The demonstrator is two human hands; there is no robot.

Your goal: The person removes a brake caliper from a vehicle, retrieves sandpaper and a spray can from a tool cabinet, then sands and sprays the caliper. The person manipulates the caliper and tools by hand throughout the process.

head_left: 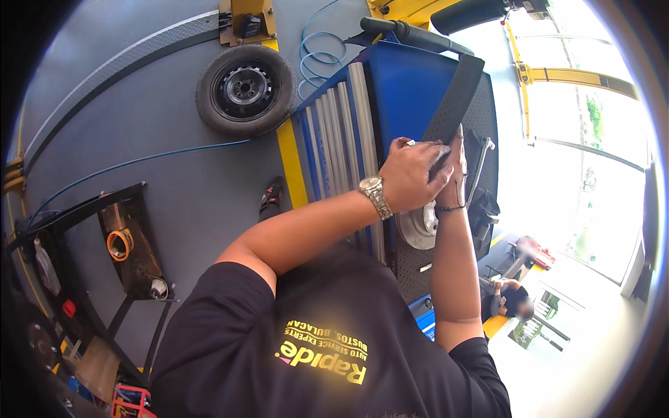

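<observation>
A long, flat black strip [453, 101] with a rough-looking surface runs from the far end of the tool cabinet down to my two hands. My left hand [417, 173], a metal watch on its wrist, has its fingers bent round the near end of the strip, and its fingertips look dark with dirt. Against the other side, my right hand [456, 161] lies along the strip with its fingers fairly straight, holding it from the right; its thumb is hidden. Under my wrists a silver brake disc [418, 228] rests on the cabinet's perforated black top, partly covered by my arms.
The blue tool cabinet [411, 83] has metal drawer fronts. A ratchet-like tool [481, 171] and a black object [484, 212] lie on its top. To the left are a wheel [245, 90], a blue air hose [153, 157] and a dark metal stand [129, 240]. Another person [512, 299] is at right.
</observation>
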